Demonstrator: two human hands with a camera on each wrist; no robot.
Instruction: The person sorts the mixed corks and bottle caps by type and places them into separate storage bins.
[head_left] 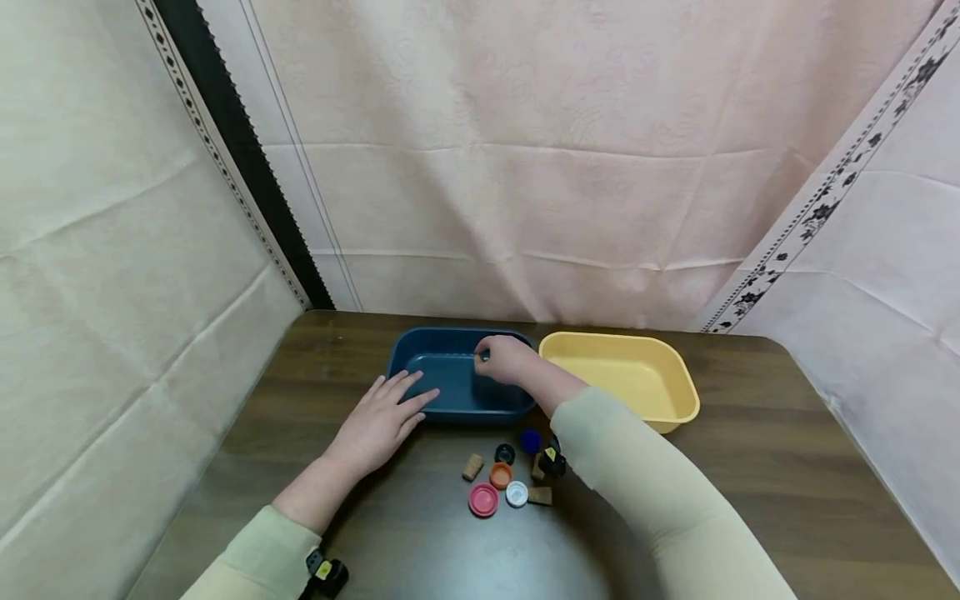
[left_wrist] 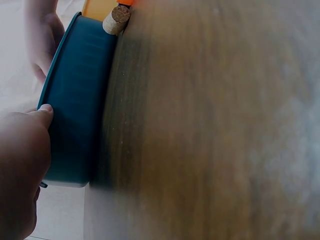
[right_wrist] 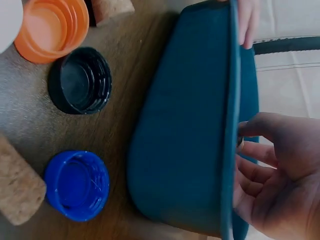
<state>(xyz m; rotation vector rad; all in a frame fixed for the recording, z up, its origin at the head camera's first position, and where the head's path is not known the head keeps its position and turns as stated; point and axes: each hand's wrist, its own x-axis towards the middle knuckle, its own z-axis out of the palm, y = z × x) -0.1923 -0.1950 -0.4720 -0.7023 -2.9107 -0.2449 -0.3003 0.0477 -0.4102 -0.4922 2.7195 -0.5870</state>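
My right hand [head_left: 507, 360] is over the right part of a dark blue plastic tub [head_left: 453, 385]. Thumb and forefinger pinch a small thing, mostly hidden by the fingers, whose kind I cannot tell. My left hand [head_left: 384, 421] rests at the tub's near left rim with its fingers straight and spread. In front of the tub lie a black bottle cap [head_left: 505, 453], a blue cap [right_wrist: 77, 185], an orange cap [head_left: 501, 476], a red cap [head_left: 483, 500] and a white cap [head_left: 517, 493]. Among them are a cork [head_left: 472, 467] and two more brown corks, one partly behind the right wrist.
A yellow tub [head_left: 660, 379] stands right beside the blue one, under the right forearm. Both stand near the far edge of the brown wooden table [head_left: 750, 450]. Pale cloth [head_left: 525, 208] hangs behind the table and at both sides.
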